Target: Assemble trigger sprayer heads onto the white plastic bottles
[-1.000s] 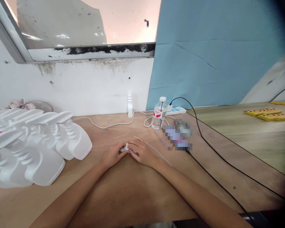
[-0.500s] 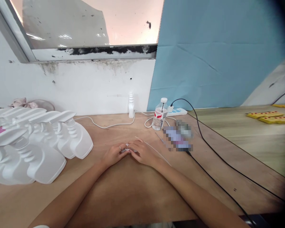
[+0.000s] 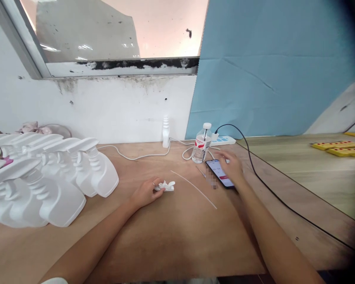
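A small white plastic piece (image 3: 168,186) with a curled top and a flat base rests at the table surface. The fingers of my left hand (image 3: 148,192), one wearing a ring, are closed on its left end. My right hand (image 3: 233,169) reaches over the right side of a black phone (image 3: 217,169) with a lit screen. Its fingers are bent together just past the phone, and what they hold is hidden. Between my hands lies a thin white strand (image 3: 195,188). Left of the phone is a slim tool (image 3: 200,171), partly blurred out.
Several white moulded stands (image 3: 62,185) crowd the left side. A water bottle (image 3: 201,144) stands behind the phone, beside a power strip (image 3: 225,140). A white ribbed piece (image 3: 165,132) stands by the wall. A black cable (image 3: 272,197) crosses the right side; yellow pieces (image 3: 343,148) lie beyond.
My right hand has left the white plastic piece and moved right to the phone. My left hand keeps hold of the piece, which now shows more. The greyish object beside the phone is covered.
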Demonstrator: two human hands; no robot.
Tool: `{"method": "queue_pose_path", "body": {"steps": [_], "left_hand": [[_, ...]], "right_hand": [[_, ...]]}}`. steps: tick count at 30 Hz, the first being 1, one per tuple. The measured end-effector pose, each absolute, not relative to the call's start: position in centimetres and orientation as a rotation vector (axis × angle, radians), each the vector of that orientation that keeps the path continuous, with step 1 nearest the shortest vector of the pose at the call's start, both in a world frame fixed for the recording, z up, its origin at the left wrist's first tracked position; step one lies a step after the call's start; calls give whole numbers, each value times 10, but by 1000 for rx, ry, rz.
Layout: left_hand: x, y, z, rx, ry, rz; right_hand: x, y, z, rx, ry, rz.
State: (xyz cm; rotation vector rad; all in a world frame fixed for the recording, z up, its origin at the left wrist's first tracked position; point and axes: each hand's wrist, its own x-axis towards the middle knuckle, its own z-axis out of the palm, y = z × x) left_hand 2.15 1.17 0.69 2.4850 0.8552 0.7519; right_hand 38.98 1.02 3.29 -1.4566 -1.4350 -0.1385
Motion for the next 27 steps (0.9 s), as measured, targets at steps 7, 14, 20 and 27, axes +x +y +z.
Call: {"method": "queue_pose_path", "body": {"steps": [7, 14, 20, 27], "left_hand": [[24, 12, 9, 2565, 843, 729], [22, 11, 10, 2551, 870, 728], [22, 10, 8, 2567, 869, 758], [23, 8, 10, 2559, 867, 745]], "right_hand": [[477, -6, -6, -1828, -940, -203], [477, -2, -17, -1862, -969, -196], [483, 1, -20, -1905, -1000, -169], [487, 7, -24, -1954, -1054, -130]]}}
